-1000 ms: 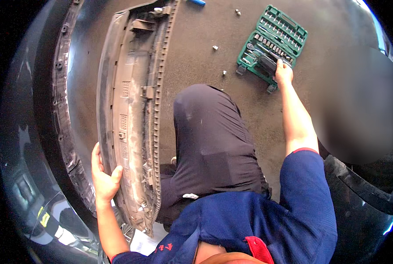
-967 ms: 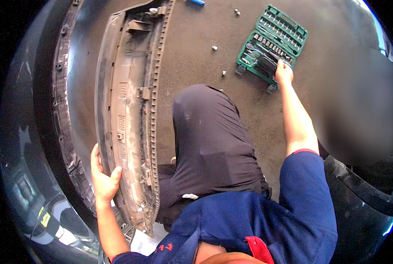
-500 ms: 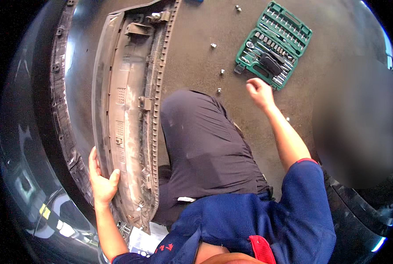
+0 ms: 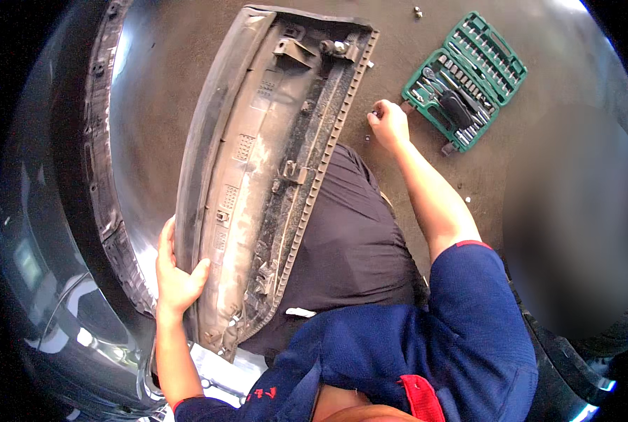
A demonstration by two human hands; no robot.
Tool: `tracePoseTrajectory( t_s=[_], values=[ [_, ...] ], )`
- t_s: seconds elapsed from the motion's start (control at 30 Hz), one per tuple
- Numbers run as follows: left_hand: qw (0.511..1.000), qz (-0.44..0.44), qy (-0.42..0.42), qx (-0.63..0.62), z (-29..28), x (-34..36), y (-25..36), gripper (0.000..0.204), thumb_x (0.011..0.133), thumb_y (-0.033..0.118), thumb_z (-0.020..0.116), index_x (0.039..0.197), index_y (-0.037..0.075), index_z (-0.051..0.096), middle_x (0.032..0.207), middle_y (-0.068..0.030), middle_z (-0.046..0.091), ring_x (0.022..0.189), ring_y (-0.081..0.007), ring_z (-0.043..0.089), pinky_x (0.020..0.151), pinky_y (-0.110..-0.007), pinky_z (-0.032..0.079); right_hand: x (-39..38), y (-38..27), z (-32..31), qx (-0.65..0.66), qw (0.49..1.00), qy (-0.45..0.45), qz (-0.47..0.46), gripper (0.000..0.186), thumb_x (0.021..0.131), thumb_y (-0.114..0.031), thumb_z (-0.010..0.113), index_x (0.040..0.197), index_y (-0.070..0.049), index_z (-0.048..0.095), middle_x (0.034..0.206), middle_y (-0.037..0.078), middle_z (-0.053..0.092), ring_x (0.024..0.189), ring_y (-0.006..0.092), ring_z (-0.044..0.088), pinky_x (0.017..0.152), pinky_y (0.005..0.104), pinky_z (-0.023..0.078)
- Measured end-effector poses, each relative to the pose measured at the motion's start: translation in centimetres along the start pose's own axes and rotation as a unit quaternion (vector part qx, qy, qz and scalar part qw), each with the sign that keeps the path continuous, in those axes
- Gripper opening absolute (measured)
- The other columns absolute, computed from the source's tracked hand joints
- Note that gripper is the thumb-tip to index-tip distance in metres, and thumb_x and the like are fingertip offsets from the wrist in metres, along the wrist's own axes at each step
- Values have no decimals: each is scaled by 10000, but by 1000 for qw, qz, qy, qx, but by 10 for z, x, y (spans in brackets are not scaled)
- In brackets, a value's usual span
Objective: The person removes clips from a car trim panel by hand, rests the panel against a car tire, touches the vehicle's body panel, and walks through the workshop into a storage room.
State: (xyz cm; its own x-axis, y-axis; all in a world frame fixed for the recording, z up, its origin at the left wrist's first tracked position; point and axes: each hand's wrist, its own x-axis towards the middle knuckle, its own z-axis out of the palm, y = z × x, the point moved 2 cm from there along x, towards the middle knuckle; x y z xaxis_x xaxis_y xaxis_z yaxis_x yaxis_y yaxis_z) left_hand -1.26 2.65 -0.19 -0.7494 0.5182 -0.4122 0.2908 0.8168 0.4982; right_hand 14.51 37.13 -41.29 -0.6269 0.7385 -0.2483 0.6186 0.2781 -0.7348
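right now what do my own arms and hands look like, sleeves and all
The left hand and right hand are bare, with no gloves or wristbands visible. The forearms are uncovered too, below short dark blue sleeves with thin red edging.

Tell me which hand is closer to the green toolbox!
Right. The right hand is just left of the green toolbox. The left hand is much farther left, holding the long panel.

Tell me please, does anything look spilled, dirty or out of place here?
Yes: a small metallic fastener lies loose on the floor, left of the open green socket set, perhaps dropped. Also, the long trim panel looks unevenly dirty inside.
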Motion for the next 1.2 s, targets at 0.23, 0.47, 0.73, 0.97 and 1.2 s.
tracePoseTrajectory(
  t_s=[0.23,0.47,0.73,0.97,1.2],
  values=[
    [999,26,-24,-9,-1,7,-6,883,701,45,731,1502,-20,364,1444,-207,515,1383,-290,470,1185,-393,325,-55,-74,-100,511,859,-34,-12,437,866,9,726,1262,-74,562,1014,-19,604,917,75,590,843,237,507],
    [997,67,-31,30,-2,15,-23,860,695,53,722,1487,-12,391,1426,-201,546,1374,-290,487,1180,-384,333,-105,-139,-172,390,910,-70,-127,223,917,-94,696,1137,-54,700,971,-28,575,851,53,535,770,212,457],
    [992,86,-68,61,-9,28,-15,867,683,68,734,1483,1,404,1430,-207,546,1380,-296,487,1184,-389,329,-150,-174,-206,366,910,-108,-165,480,902,-47,734,1352,-24,569,1110,12,611,998,85,567,903,256,472],
    [990,112,-41,69,-14,25,-8,860,691,111,744,1481,32,413,1407,-212,570,1349,-305,527,1159,-399,370,-162,-209,-231,302,913,-123,-243,492,841,-18,764,1310,-37,615,1058,19,617,877,68,556,750,226,468],
    [964,223,-72,128,-34,23,20,834,695,109,756,1463,71,431,1367,-231,585,1285,-385,570,1092,-431,457,-152,-244,-248,276,896,-173,-301,269,828,87,642,1072,-11,695,1046,88,645,983,176,628,849,271,501]
  ],
)
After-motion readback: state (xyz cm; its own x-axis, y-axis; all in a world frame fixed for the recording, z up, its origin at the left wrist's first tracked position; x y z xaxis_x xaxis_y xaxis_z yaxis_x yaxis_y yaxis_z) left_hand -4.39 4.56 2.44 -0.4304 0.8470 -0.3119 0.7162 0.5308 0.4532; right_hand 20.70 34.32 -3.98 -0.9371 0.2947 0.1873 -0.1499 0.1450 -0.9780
